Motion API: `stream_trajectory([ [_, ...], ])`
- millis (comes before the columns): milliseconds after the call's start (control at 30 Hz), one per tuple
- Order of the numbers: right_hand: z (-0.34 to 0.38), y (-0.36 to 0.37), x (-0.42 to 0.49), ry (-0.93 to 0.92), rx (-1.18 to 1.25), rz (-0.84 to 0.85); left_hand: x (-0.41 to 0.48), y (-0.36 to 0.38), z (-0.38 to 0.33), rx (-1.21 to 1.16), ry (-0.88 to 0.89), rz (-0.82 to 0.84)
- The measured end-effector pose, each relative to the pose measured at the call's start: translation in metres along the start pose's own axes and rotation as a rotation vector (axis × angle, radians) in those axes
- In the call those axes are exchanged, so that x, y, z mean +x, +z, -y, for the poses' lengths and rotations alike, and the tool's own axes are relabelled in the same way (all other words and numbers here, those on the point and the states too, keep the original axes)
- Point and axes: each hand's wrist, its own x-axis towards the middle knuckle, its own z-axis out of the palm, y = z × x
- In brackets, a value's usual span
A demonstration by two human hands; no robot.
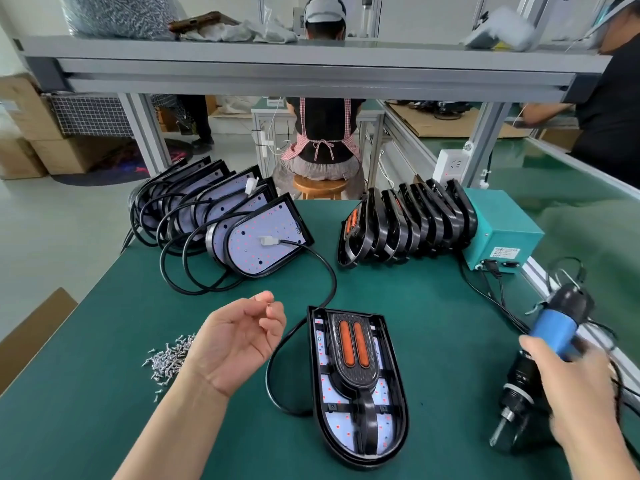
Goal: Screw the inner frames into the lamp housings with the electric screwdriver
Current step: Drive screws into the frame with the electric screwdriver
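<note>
A black lamp housing (360, 452) lies flat on the green mat in front of me, with a black inner frame (356, 355) with two orange strips sitting in it. My left hand (239, 341) hovers palm-up left of the housing, its thumb and fingertips pinching what looks like a small screw (268, 304). At the right edge, my right hand (581, 389) grips the blue-and-black electric screwdriver (554, 330), bit pointing down and left, blurred by motion. A pile of loose screws (169, 358) lies at the left.
Several cabled lamp housings (242, 233) lean in a row at the back left, and several inner frames (408, 223) at the back right. A teal power box (502, 230) stands beside them, cords trailing toward the screwdriver. People work beyond the bench.
</note>
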Motion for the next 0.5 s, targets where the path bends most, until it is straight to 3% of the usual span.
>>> stream_trajectory([
  [100,0.015,0.020,-0.014,0.065,0.273,0.172,-0.001,0.006,0.004,-0.021,-0.064,0.047],
  [200,0.026,0.042,-0.025,0.145,0.463,0.312,0.002,0.014,0.011,0.021,-0.075,-0.025],
  [400,0.053,0.074,-0.033,0.010,0.532,0.493,0.001,0.021,0.025,0.139,-0.031,-0.054],
  [500,0.062,0.084,-0.032,0.086,0.696,0.514,-0.002,0.024,0.029,0.239,-0.009,-0.052],
])
